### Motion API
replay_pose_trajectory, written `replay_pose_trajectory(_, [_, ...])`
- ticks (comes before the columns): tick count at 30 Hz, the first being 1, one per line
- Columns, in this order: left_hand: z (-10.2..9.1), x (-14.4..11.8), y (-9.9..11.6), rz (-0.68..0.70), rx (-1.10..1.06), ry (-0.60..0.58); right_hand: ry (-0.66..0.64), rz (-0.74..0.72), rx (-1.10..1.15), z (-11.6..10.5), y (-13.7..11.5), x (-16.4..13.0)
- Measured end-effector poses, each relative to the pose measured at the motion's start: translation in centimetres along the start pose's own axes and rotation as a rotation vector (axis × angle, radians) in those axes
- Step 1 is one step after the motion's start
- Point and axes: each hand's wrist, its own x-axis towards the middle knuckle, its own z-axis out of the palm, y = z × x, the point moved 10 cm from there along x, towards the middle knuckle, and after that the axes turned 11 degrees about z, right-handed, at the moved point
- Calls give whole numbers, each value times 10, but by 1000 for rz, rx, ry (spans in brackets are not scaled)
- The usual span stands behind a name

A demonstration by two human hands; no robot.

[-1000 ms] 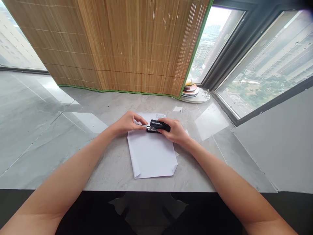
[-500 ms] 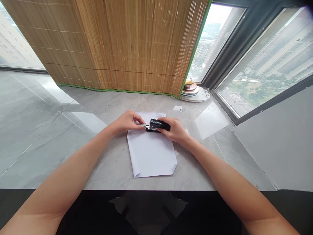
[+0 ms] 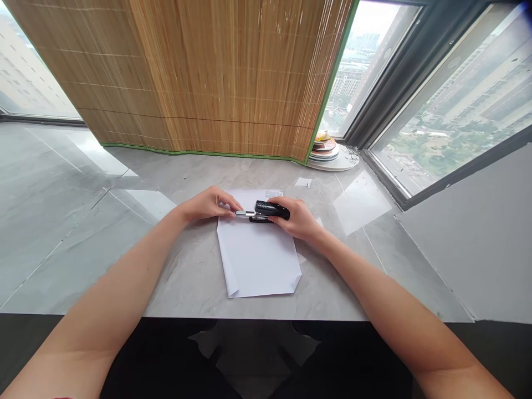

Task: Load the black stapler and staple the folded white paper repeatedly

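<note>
A black stapler point(image 3: 272, 209) lies sideways over the upper part of a sheet of white paper point(image 3: 257, 255). My right hand point(image 3: 298, 219) is closed around the stapler's right end, fingers on top and thumb below. From its left end sticks a silver metal slide point(image 3: 245, 213). My left hand point(image 3: 214, 203) pinches the tip of that slide between thumb and fingers. Two lower corners of the paper are folded in, and small print shows near its top edge.
A bamboo blind point(image 3: 208, 77) with a green border hangs behind the paper. Stacked plates point(image 3: 328, 155) stand by the window corner. Small paper scraps point(image 3: 303, 182) lie on the grey marble-look counter point(image 3: 183, 277), whose front edge is close to me.
My left hand has moved a little left, and more of the silver slide now shows outside the stapler. My right hand keeps its hold in about the same place.
</note>
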Motion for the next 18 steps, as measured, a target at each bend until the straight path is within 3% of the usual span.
replay_pose_trajectory(7, [8,15,16,158,30,149,23,-70,83,-2,-15,-3])
replay_pose_trajectory(13, [-1,15,35,253,28,301,73,-110,156,-9,-30,-8])
replay_pose_trajectory(18, [-1,14,52,277,39,311,77,-109,136,-18,-31,-9])
